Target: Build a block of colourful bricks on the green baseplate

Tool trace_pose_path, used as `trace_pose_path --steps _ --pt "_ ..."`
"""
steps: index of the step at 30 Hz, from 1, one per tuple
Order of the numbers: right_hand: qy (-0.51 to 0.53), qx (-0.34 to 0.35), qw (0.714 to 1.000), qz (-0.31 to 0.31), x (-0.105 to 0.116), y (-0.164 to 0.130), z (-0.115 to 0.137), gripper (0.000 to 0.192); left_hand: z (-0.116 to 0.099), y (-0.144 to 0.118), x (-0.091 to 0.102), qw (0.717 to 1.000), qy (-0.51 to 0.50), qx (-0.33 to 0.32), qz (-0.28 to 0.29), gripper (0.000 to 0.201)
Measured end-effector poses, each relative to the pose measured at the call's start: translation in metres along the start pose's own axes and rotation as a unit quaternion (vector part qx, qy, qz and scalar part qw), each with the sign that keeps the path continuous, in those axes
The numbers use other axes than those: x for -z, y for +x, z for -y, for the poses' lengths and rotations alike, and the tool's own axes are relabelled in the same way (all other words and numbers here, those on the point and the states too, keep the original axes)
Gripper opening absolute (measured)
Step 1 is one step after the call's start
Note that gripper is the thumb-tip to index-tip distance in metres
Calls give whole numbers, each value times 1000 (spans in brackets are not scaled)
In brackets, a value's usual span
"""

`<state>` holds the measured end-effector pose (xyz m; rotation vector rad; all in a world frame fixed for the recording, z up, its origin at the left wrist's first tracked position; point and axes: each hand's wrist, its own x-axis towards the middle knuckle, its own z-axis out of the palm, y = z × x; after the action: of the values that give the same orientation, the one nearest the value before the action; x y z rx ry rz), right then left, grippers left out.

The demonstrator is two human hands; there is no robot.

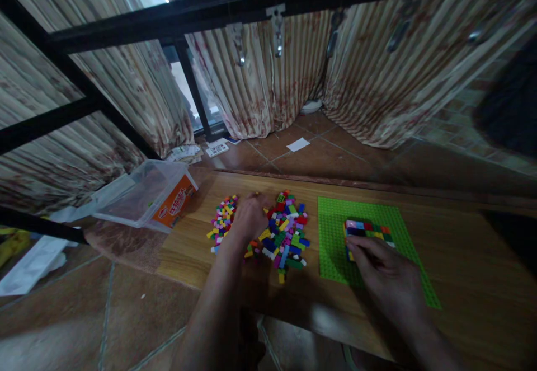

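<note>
Left hand [250,217] curled, fingers together, on loose brick pile [285,231]. Right hand [384,273] fingertips pressing brick block [368,231] on green baseplate [335,248]. Container [145,195] orange label unreadable.

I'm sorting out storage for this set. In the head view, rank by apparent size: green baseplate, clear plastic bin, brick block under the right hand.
1. Green baseplate and clear plastic bin: look alike, unsure.
2. Brick block: clearly smallest, partly covered by the right hand.
</note>
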<state>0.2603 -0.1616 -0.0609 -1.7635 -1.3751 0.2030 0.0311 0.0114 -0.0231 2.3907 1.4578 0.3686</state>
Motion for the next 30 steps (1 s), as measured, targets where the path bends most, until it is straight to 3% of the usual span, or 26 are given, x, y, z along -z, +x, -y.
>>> trace_pose_path --steps 2,5,10,19,25,30 --pt "3 3 1000 0 0 0 0 21 -6 0 -3 999 -17 -44 -24 39" --pt "9 9 1000 -3 0 0 1 20 -15 2 -8 997 -9 -81 -17 37" --pt "8 11 1000 -2 1 0 0 18 -20 5 -14 997 26 -69 5 37" --pt "6 18 1000 -6 4 -1 0 19 -11 4 -7 998 47 -30 -14 29" --pt "11 24 1000 -3 1 0 2 19 -21 6 -13 998 37 -59 -11 26" --pt "0 32 999 1 2 0 2 19 -28 6 -17 997 66 -37 0 29"
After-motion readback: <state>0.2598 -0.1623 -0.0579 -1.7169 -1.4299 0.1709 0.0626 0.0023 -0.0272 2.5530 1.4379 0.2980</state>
